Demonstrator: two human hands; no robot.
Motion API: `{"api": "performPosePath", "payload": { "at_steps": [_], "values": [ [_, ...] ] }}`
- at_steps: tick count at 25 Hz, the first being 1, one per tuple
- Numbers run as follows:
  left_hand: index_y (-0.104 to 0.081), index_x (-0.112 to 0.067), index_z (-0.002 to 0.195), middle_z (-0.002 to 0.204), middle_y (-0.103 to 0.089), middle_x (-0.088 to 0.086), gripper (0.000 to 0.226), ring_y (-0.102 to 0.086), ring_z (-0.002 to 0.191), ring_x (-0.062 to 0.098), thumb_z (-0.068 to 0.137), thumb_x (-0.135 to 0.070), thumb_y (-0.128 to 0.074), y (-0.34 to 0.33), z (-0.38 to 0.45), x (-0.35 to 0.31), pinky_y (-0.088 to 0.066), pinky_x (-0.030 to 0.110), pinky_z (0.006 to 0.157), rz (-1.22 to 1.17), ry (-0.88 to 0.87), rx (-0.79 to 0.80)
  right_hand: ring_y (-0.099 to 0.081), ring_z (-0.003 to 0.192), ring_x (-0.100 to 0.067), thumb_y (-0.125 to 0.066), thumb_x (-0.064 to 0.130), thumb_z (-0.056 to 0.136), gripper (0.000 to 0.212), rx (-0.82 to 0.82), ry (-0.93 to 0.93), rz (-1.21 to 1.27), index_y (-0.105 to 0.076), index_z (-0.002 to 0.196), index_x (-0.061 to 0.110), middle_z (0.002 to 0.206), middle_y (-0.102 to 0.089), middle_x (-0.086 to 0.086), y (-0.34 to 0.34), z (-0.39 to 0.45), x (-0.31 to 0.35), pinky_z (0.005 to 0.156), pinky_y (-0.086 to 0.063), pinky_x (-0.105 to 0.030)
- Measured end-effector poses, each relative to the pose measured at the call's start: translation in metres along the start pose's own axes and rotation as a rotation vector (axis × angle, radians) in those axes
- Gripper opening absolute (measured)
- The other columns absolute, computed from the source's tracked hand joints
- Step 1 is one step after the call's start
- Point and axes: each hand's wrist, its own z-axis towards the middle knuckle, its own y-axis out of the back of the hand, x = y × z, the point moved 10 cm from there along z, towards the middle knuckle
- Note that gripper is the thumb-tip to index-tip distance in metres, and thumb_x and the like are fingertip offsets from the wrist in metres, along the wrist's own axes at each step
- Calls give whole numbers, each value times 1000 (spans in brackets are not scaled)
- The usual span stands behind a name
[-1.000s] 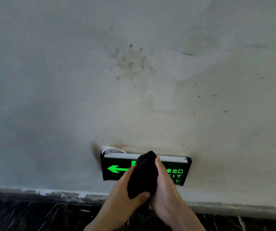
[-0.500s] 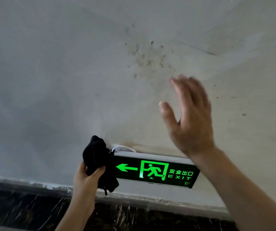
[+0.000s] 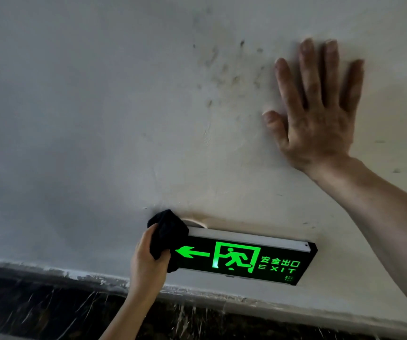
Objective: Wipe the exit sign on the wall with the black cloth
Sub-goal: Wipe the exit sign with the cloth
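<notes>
The exit sign (image 3: 246,258) is a black box low on the wall, lit with a green arrow, a running figure and the word EXIT. My left hand (image 3: 148,261) grips the bunched black cloth (image 3: 166,233) and presses it against the sign's left end, covering that corner. My right hand (image 3: 317,109) lies flat on the wall above and to the right of the sign, fingers spread, holding nothing.
The pale wall (image 3: 87,119) is scuffed, with dark spots (image 3: 222,67) above the sign. A dark marbled skirting band (image 3: 38,310) runs along the bottom below a rough painted edge. A white cable loop (image 3: 195,223) shows behind the sign's top left.
One second ago both hands held the cloth at the sign's middle. My right hand let go and rose to rest flat on the wall; my left carried the cloth to the sign's left end.
</notes>
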Motion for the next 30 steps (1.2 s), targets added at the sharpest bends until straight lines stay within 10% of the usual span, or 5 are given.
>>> {"api": "performPosePath", "payload": {
  "at_steps": [7, 14, 19, 30],
  "values": [
    [-48, -46, 112, 87, -68, -8, 61, -64, 69, 14, 82, 6, -55, -13, 0, 45, -48, 24, 49, 8, 136, -71, -35, 138, -44, -31, 56, 102, 63, -118, -3, -31, -36, 153, 20, 151, -46, -21, -3, -3, 1, 113, -21, -64],
    [-58, -27, 96, 68, -66, -3, 31, -64, 67, 22, 79, -1, -54, -25, -11, 88, -52, 36, 58, 164, 324, -26, -42, 137, -44, -29, 56, 102, 62, -148, -17, -34, -37, 152, 20, 150, -49, -20, -1, -5, 1, 111, -25, -67],
    [-42, -40, 141, 100, -69, 0, 77, -63, 85, 21, 78, 3, -52, -25, -28, 89, -48, 33, 69, 148, 388, 55, -40, 137, -43, -30, 57, 102, 62, -151, -28, -25, -37, 152, 21, 151, -49, -18, -1, -2, -1, 112, -25, -66],
    [-52, -17, 111, 113, -49, 7, 32, -55, 83, 19, 85, -8, -66, -38, -42, 3, -41, 34, 71, -28, 136, -292, -34, 139, -40, -31, 56, 101, 62, -150, -38, 17, -37, 152, 22, 151, -48, -18, -2, -2, -3, 113, -22, -64]
  ]
}}
